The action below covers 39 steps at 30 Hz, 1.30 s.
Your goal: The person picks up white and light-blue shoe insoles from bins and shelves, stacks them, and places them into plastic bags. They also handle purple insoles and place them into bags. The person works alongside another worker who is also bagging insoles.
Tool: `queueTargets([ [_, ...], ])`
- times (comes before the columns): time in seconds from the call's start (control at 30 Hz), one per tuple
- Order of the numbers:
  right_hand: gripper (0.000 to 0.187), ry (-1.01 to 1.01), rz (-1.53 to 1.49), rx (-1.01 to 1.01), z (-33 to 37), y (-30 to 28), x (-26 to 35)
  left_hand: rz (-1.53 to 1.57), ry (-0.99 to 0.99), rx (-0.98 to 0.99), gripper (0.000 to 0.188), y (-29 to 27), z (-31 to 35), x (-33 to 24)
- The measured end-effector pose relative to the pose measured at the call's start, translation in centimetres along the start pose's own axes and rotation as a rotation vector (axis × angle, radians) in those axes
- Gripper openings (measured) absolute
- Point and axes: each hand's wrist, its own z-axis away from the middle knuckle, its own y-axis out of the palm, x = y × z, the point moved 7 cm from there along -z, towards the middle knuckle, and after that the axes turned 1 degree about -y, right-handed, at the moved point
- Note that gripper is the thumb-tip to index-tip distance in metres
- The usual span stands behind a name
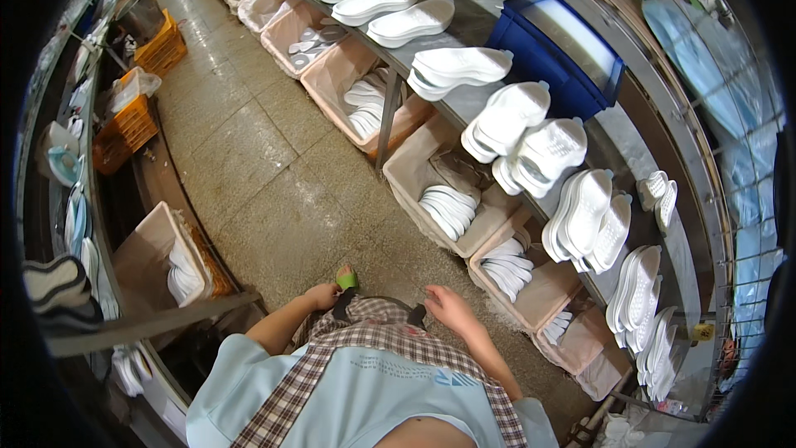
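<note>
My left hand hangs low beside my checked apron; nothing shows in it, and its fingers are too indistinct to tell whether they are curled. On the other side hangs my right hand, with loosely parted fingers and nothing in it. Of things to handle, it is nearest to a lined bin holding white shoe soles. Above that bin, stacked white soles stand along the edge of a metal shelf. A green slipper shows on one foot.
Lined bins stand in a row under the right shelf. A blue crate sits on that shelf. Orange crates and another lined bin line the left side. Between them runs a speckled floor. A metal bar juts in at left.
</note>
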Motion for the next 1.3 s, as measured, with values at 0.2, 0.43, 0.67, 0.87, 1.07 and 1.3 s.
queueTargets([
  [0.2,0.027,-0.181,-0.227,-0.251,-9.8,-3.5,9.1,0.071,-0.099,-0.066,0.042,-9.5,-0.6,4.4],
  [0.43,0.047,-0.307,-0.7,-0.61,-16.0,-11.0,13.3,0.484,0.153,-0.309,0.048,-23.9,-5.1,-3.9],
  [0.67,0.072,-0.276,-1.089,-0.837,-23.3,-18.1,12.9,0.99,0.716,-0.584,0.051,-41.7,-7.7,-25.3],
  [0.87,0.073,-0.152,-1.378,-0.937,-28.6,-21.1,10.1,1.107,0.486,-0.208,0.055,-47.2,-12.9,-35.1],
  [1.07,0.073,-0.14,-1.526,-0.664,-28.9,-21.0,11.4,0.928,0.552,0.045,0.067,-43.1,-11.8,-36.0],
  [1.3,0.058,-0.258,-1.487,-0.299,-25.2,-17.1,14.1,0.363,0.817,-0.612,0.081,-39.3,-1.1,-29.0],
])
